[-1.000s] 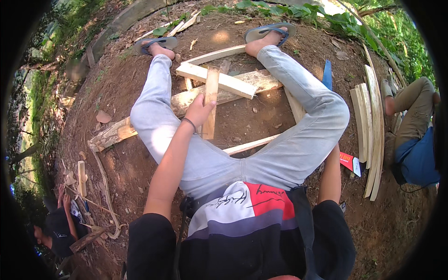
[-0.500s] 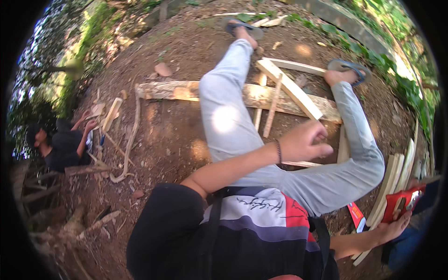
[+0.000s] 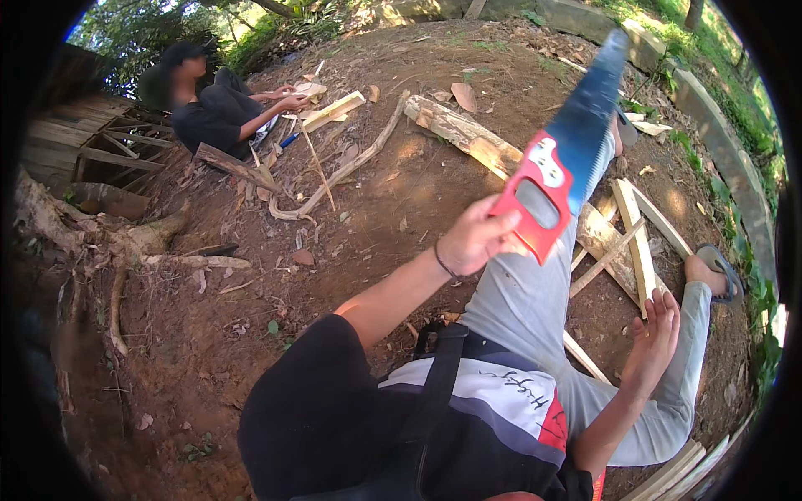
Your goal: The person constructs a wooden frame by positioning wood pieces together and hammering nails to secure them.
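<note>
the hand saw has changed hands: half a second ago the right hand was at its red handle and the left was empty. now the left hand grasps the handle at its lower corner, and the right hand is released, its fingers loosely extended over the person's right leg.

the saw is up in front of the left leg, its blue blade pointing away toward the concrete kerb along the far edge of the ground. i judge that the blade is off the wood, so no cut is under way, and that the change leaves the tool ready in one hand while every piece of timber lies unheld.

the log runs behind the saw and the left leg. near its right end, a pale batten and a narrow strip lie across it. the right hand is just beside the batten's near end; whether they touch, i cannot tell. more planks lie at the ground's near right edge. off to the left, a co-worker sits with both hands by pale wood pieces.
</note>
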Motion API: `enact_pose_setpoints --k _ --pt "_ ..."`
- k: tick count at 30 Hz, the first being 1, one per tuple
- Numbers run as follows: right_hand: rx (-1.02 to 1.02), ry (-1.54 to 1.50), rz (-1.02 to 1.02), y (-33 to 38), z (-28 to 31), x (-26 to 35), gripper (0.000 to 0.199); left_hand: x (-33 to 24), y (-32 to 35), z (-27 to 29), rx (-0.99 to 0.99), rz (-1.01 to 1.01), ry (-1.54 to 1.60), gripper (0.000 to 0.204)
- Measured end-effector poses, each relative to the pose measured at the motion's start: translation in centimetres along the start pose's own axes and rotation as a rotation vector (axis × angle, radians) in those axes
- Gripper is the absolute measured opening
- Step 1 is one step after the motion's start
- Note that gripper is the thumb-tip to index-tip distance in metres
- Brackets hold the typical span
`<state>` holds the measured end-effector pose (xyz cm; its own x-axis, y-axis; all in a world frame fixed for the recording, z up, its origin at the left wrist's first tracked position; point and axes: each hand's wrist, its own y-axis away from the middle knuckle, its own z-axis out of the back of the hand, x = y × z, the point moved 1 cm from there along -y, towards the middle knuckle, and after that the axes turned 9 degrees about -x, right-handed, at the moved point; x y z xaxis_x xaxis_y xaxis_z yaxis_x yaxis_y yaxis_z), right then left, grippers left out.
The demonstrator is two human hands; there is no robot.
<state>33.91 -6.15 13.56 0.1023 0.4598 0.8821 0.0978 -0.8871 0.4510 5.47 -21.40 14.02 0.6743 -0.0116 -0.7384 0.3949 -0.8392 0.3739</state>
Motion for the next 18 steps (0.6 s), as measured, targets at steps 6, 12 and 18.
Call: enact_pose_setpoints --k 6,12,18 --pt "-0.148 0.227 -0.001 -3.3 5.9 -4.6 0.030 -5.1 0.3 16.0 -0.601 -0.189 0.367 0.027" --pt "-0.199 0.648 0.181 -9.8 8.5 -8.3 0.029 -3.0 0.3 34.4 -0.865 -0.159 0.345 0.027" --pt "-0.476 0.788 0.074 -12.0 10.3 -11.6 0.051 1.3 -0.8 34.8 -1.114 -0.074 0.338 0.024"
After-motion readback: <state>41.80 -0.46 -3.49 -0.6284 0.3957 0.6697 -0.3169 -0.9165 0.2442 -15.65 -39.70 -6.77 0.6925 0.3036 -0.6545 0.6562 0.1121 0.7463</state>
